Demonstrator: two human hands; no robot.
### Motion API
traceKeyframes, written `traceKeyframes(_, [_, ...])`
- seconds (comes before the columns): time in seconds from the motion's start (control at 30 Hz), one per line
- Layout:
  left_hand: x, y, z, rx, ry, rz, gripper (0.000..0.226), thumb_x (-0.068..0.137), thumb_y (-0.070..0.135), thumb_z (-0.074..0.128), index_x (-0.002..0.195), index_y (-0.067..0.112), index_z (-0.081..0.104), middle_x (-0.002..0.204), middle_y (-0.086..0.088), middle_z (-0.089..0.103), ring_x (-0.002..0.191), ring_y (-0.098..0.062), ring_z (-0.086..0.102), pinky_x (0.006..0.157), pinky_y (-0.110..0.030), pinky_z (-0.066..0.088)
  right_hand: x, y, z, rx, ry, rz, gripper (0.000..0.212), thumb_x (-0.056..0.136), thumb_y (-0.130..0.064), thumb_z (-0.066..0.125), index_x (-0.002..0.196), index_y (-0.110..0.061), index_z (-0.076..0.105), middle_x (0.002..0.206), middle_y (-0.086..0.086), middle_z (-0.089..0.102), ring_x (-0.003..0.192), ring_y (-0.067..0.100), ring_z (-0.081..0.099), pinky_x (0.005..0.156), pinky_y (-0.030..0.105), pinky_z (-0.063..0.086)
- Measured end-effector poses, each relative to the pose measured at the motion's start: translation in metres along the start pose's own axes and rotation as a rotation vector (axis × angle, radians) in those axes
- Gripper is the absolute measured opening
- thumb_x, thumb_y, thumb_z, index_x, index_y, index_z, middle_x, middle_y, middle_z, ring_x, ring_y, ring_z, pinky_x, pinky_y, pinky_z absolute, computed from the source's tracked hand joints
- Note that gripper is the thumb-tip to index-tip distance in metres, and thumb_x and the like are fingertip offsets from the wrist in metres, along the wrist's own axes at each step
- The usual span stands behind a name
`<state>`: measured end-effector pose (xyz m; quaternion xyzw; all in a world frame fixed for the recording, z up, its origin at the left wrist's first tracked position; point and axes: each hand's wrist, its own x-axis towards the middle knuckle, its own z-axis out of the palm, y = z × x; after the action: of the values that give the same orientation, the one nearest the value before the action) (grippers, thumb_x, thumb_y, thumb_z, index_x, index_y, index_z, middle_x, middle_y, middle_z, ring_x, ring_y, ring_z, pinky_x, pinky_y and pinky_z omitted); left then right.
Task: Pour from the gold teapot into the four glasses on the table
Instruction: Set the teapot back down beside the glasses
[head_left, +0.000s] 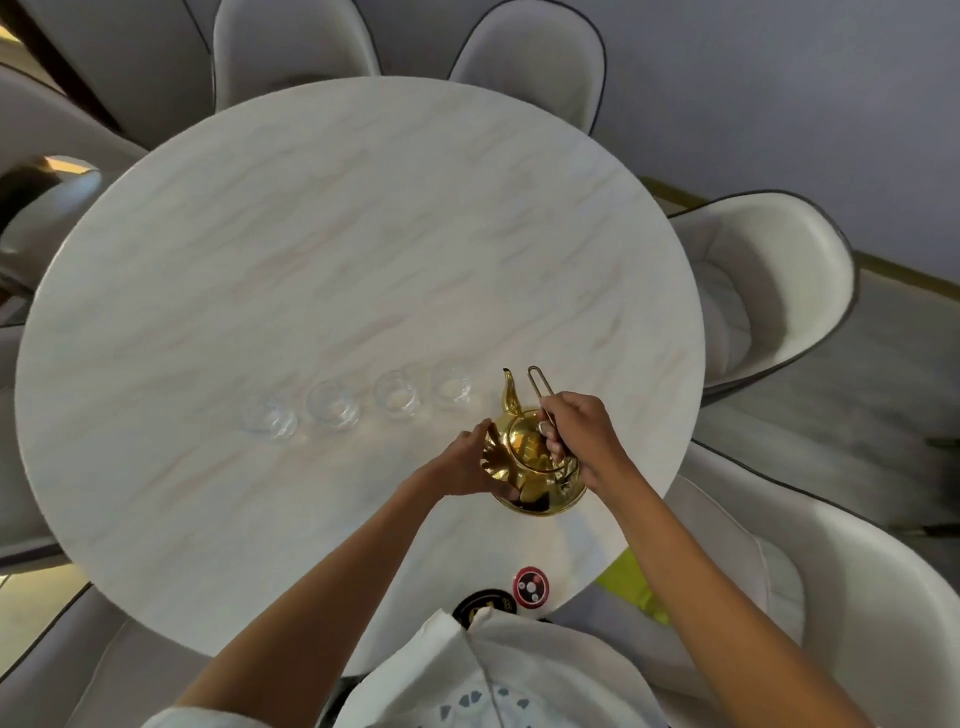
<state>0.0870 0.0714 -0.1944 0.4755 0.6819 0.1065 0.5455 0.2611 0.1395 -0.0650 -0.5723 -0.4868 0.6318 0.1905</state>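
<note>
The gold teapot (535, 467) stands on the round marble table (311, 234) near its right front edge, spout pointing away from me. My right hand (579, 441) grips its thin wire handle from the right. My left hand (467, 460) rests flat against the pot's left side. Several clear glasses stand in a row to the left of the spout: the nearest one (453, 391), a second (396, 401), a third (332, 410) and the leftmost (270, 422). The spout is beside the nearest glass, not over it.
Pale upholstered chairs ring the table, one at the right (769, 291) and two at the far side (535, 57). A red round coaster (531, 586) and a black round one (485, 608) lie at the table's front edge. Something yellow-green (631, 584) lies on the seat at my right.
</note>
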Motion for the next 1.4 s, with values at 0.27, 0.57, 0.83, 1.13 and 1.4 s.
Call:
traceKeyframes(0.27, [0.012,0.058,-0.005,-0.078,0.159,0.003,0.083,0.076,0.029,0.087,0.145,0.013,0.044,0.13,-0.011,0.063,0.12,-0.03,0.062,0.101,-0.043,0.052,0.05,-0.004,-0.021,0.014,0.055,-0.052,0.024,0.093,-0.02,0.054,0.073,-0.008,0.06,0.058,0.01,0.052,0.045,0.018,0.044,0.047,0.028,0.039])
traceKeyframes(0.57, [0.038,0.062,-0.01,-0.171,0.226,-0.088,0.082,0.078,0.025,0.087,0.146,0.014,0.043,0.134,-0.012,0.06,0.125,-0.032,0.059,0.105,-0.046,0.05,0.098,-0.011,-0.019,-0.026,0.033,-0.095,0.026,0.094,-0.021,0.052,0.076,-0.005,0.06,0.054,0.007,0.053,0.044,0.018,0.045,0.046,0.028,0.041])
traceKeyframes(0.83, [0.042,0.06,-0.007,-0.289,0.199,-0.131,0.089,0.076,0.022,0.089,0.15,0.022,0.039,0.138,-0.006,0.06,0.13,-0.027,0.055,0.109,-0.049,0.048,0.119,-0.007,-0.014,-0.078,0.018,-0.1,0.029,0.093,-0.019,0.052,0.079,0.004,0.062,0.054,0.007,0.055,0.044,0.017,0.047,0.046,0.026,0.044])
traceKeyframes(1.13, [0.038,0.06,-0.003,-0.303,0.15,-0.075,0.079,0.083,0.018,0.084,0.149,0.023,0.042,0.14,-0.001,0.055,0.131,-0.026,0.051,0.11,-0.042,0.043,0.132,-0.003,-0.016,-0.125,-0.001,-0.09,0.026,0.09,-0.021,0.054,0.071,-0.004,0.064,0.055,0.006,0.056,0.046,0.017,0.048,0.047,0.029,0.043])
traceKeyframes(1.4, [0.037,0.059,-0.004,-0.318,0.159,-0.079,0.079,0.083,0.017,0.084,0.149,0.022,0.042,0.139,0.0,0.051,0.135,-0.028,0.049,0.114,-0.044,0.041,0.134,-0.001,-0.015,-0.125,-0.007,-0.091,0.028,0.09,-0.027,0.057,0.075,-0.004,0.063,0.057,0.007,0.055,0.047,0.017,0.048,0.05,0.031,0.044])
